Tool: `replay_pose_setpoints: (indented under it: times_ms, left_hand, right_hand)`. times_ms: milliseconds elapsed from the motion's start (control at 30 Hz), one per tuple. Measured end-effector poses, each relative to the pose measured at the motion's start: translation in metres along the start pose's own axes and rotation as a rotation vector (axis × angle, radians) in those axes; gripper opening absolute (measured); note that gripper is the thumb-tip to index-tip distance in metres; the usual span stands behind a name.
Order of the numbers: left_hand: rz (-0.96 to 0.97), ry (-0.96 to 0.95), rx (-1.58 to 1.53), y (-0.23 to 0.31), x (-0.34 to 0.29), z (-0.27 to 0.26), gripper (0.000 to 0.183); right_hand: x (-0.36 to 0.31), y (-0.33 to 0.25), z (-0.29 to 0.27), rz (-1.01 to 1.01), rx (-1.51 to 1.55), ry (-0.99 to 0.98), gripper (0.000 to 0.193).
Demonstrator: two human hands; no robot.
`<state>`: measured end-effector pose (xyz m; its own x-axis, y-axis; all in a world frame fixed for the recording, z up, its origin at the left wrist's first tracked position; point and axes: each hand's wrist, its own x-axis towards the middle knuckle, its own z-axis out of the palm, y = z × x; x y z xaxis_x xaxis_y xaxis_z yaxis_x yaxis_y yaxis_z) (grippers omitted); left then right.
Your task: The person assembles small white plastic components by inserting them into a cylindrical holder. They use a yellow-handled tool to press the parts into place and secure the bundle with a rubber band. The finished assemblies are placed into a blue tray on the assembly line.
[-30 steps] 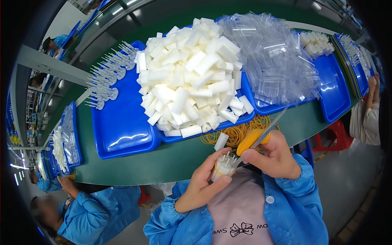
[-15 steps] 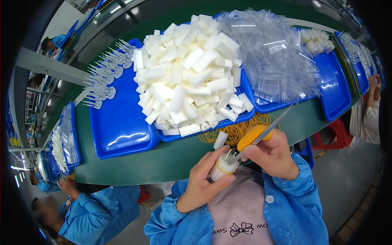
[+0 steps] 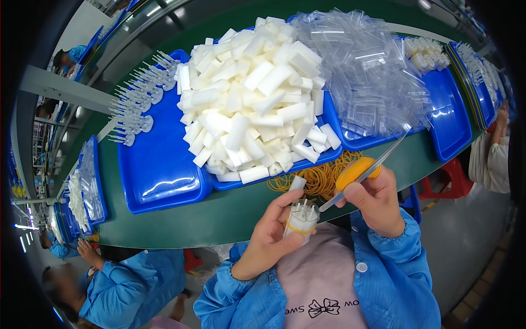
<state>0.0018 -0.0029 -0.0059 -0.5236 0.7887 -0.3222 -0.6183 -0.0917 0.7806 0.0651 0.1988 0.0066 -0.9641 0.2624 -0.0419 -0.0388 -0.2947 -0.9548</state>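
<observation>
In my left hand [image 3: 267,237], the fingers are wrapped round a short white cylindrical bundle [image 3: 304,216]. A yellow rubber band circles it, and several thin white prongs stand up from its clear-rimmed top. My right hand [image 3: 379,204] is closed on metal tweezers [image 3: 378,164], whose pointed end slants up and away. Their blunt end sits just beside the bundle's top, apart from the prongs as far as I can see. A bright yellow covering [image 3: 353,174] lies by my right fingers; whether it belongs to the finger or the tweezers is unclear. One white foam block [image 3: 297,183] lies beyond my left fingertips.
A heap of white foam blocks [image 3: 241,109] fills a blue tray on the green table [image 3: 159,226]. Clear plastic sleeves [image 3: 367,71] pile up to its right, pronged white parts [image 3: 134,109] line the left tray. Yellow rubber bands [image 3: 320,178] lie in front. A co-worker [image 3: 131,285] sits at left.
My right hand and the tweezers have moved right and slightly up, drawing the blunt end out from the bundle's top. My left hand has tilted, so the prongs show more.
</observation>
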Motion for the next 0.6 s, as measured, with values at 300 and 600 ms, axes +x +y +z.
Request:
replay_pose_setpoints:
  times_ms: [300,600]
  left_hand:
    - [-0.114,-0.158,-0.219,-0.0064,-0.0008,-0.0096,0.057]
    - [-0.097,-0.129,-0.207,-0.0093,-0.0030,-0.0078,0.057]
  right_hand:
    - [-0.0006,0.0021,0.0010,0.060,0.031,-0.094,0.016]
    - [0.0035,-0.0060,0.0021,0.209,0.023,-0.203,0.017]
